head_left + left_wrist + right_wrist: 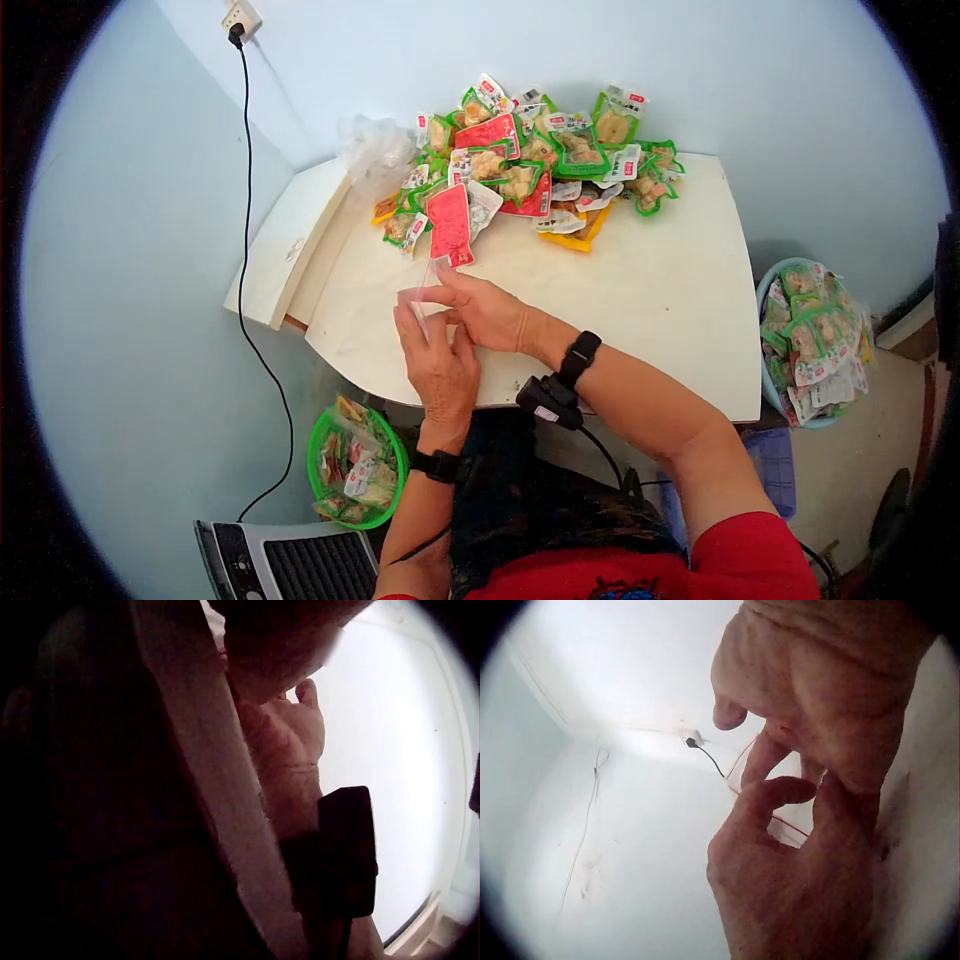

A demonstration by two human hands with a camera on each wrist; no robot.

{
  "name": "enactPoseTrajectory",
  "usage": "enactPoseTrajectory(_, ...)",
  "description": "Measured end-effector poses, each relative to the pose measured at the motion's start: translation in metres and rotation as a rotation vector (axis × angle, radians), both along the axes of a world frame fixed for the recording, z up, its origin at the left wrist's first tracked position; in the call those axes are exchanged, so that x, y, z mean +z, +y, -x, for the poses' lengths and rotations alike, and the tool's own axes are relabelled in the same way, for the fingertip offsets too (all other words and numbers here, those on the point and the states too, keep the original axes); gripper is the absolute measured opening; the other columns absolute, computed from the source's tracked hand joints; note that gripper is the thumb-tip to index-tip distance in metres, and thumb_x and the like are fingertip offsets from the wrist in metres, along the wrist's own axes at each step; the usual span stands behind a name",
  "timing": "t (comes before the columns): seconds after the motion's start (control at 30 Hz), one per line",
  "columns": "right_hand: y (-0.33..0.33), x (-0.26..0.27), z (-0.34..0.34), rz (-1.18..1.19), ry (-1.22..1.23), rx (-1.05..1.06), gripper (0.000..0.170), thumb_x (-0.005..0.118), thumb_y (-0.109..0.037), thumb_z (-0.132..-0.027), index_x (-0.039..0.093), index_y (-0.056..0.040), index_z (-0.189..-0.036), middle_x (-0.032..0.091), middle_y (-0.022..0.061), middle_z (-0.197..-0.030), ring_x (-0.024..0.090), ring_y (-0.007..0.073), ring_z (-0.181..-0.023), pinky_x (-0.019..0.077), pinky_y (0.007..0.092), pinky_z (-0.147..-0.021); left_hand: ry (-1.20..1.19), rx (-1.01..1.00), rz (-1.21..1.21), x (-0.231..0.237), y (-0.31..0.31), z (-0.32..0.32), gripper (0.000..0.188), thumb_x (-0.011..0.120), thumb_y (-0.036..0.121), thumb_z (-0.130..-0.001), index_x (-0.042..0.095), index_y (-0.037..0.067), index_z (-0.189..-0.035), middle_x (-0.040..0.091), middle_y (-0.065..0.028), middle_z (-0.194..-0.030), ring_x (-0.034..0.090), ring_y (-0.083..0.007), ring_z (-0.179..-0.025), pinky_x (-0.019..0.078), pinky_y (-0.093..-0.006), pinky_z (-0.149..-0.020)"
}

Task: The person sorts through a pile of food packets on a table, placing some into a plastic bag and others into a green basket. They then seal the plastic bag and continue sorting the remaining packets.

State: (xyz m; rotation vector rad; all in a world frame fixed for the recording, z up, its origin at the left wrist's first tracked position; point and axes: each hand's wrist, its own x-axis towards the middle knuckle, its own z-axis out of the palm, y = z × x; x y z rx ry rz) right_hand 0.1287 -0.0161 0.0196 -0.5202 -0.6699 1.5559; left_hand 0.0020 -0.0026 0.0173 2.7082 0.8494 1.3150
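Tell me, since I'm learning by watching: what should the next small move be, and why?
Probably ease the edge of what looks like a clear bag apart with the right hand, while the left hand steadies it. The fingers of both hands meet at it, no packet shows inside, and a pile of packets lies just beyond on the table.

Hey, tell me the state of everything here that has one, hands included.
Clear plastic: held up
Left hand: fingers bent, holding the clear plastic
Right hand: index finger outstretched at the clear plastic, grip unclear
Packets: heaped on the table
Crumpled bag: lying beside the heap
Green basket: upright, holding packets
Blue basin: heaped with packets
Plug: in the wall socket
Black-and-white appliance: on or off unclear
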Motion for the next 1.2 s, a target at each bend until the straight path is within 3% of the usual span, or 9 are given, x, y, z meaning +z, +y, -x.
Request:
enactPoseTrajectory(0.2, -0.006, 0.003, -0.004, 0.085, -0.039, 0.023, 0.075, 0.045, -0.066, -0.093, 0.049, -0.0056, -0.138, 0.052, 0.0042, -0.129, 0.047, 0.0205, -0.115, 0.0419, 0.0478, -0.095, -0.014, -0.010, 0.027, -0.001, 0.016, 0.007, 0.031, 0.059, -0.005, -0.081, 0.053, 0.000, -0.111, 0.037, -0.0308, -0.145, 0.042, -0.0458, -0.131, 0.0435, -0.0464, -0.102)
enactPoseTrajectory(0.3, -0.007, 0.006, 0.000, 0.053, -0.065, -0.034, 0.075, 0.045, -0.066, -0.093, 0.045, -0.0076, -0.142, 0.042, 0.0052, -0.135, 0.038, 0.0239, -0.118, 0.0421, 0.0508, -0.094, 0.006, -0.004, 0.062, 0.001, 0.008, 0.008, 0.039, 0.053, -0.010, -0.078, 0.051, 0.000, -0.115, 0.035, -0.0304, -0.146, 0.041, -0.0464, -0.131, 0.0437, -0.0469, -0.101)
enactPoseTrajectory(0.5, -0.010, 0.006, 0.003, 0.070, -0.077, -0.088, 0.072, 0.046, -0.062, -0.094, 0.041, -0.0107, -0.144, 0.038, 0.0035, -0.142, 0.037, 0.0226, -0.128, 0.0362, 0.0556, -0.102, -0.032, -0.028, -0.014, 0.005, -0.012, 0.010, 0.055, 0.050, -0.013, -0.071, 0.050, -0.002, -0.125, 0.033, -0.0315, -0.146, 0.038, -0.0482, -0.132, 0.0395, -0.0469, -0.106)
enactPoseTrajectory(0.7, -0.010, 0.006, -0.002, 0.084, -0.031, 0.030, 0.068, 0.044, -0.059, -0.096, 0.047, -0.0064, -0.139, 0.049, 0.0040, -0.136, 0.042, 0.0243, -0.125, 0.0383, 0.0475, -0.103, -0.014, -0.031, 0.034, 0.004, -0.010, 0.011, 0.055, 0.050, -0.013, -0.071, 0.049, -0.007, -0.125, 0.031, -0.0332, -0.146, 0.033, -0.0506, -0.134, 0.0333, -0.0518, -0.110)
enactPoseTrajectory(0.8, -0.003, -0.001, -0.004, 0.025, -0.078, 0.047, 0.071, 0.047, -0.059, -0.095, 0.049, 0.0013, -0.132, 0.050, 0.0115, -0.131, 0.047, 0.0234, -0.120, 0.0505, 0.0401, -0.089, -0.065, -0.040, 0.034, 0.009, 0.010, 0.010, 0.054, 0.048, -0.015, -0.071, 0.048, -0.008, -0.125, 0.032, -0.0326, -0.146, 0.033, -0.0502, -0.135, 0.0331, -0.0511, -0.111)
enactPoseTrajectory(0.9, -0.009, 0.008, -0.012, 0.062, -0.089, -0.007, 0.065, 0.050, -0.056, -0.094, 0.056, 0.0033, -0.120, 0.059, 0.0148, -0.117, 0.061, 0.0260, -0.105, 0.0539, 0.0396, -0.084, -0.077, -0.038, 0.015, 0.011, 0.028, 0.013, 0.053, 0.048, -0.017, -0.072, 0.049, -0.008, -0.125, 0.033, -0.0322, -0.146, 0.034, -0.0493, -0.135, 0.0334, -0.0507, -0.111)
enactPoseTrajectory(1.0, -0.015, 0.008, -0.033, 0.057, -0.160, -0.098, 0.061, 0.048, -0.050, -0.096, 0.061, 0.0065, -0.115, 0.065, 0.0208, -0.113, 0.068, 0.0307, -0.095, 0.0549, 0.0442, -0.082, -0.051, -0.038, 0.009, 0.000, 0.037, 0.015, 0.052, 0.049, -0.017, -0.073, 0.051, -0.007, -0.124, 0.035, -0.0315, -0.145, 0.035, -0.0489, -0.134, 0.0341, -0.0506, -0.111)
enactPoseTrajectory(1.03, -0.015, 0.009, -0.036, 0.134, -0.126, -0.190, 0.052, 0.053, -0.044, -0.095, 0.062, 0.0055, -0.107, 0.067, 0.0179, -0.104, 0.069, 0.0300, -0.084, 0.0566, 0.0423, -0.077, -0.035, -0.037, 0.008, -0.005, 0.039, 0.016, 0.051, 0.049, -0.016, -0.073, 0.052, -0.007, -0.124, 0.035, -0.0313, -0.145, 0.036, -0.0488, -0.134, 0.0344, -0.0506, -0.111)
enactPoseTrajectory(1.2, -0.016, 0.004, -0.042, 0.258, -0.259, -0.610, 0.035, 0.062, -0.024, -0.091, 0.059, 0.0052, -0.110, 0.064, 0.0130, -0.098, 0.069, 0.0226, -0.077, 0.0585, 0.0321, -0.064, -0.048, -0.004, -0.009, -0.008, 0.041, 0.019, 0.050, 0.051, -0.013, -0.074, 0.056, -0.002, -0.123, 0.037, -0.0293, -0.144, 0.039, -0.0462, -0.133, 0.0362, -0.0480, -0.109)
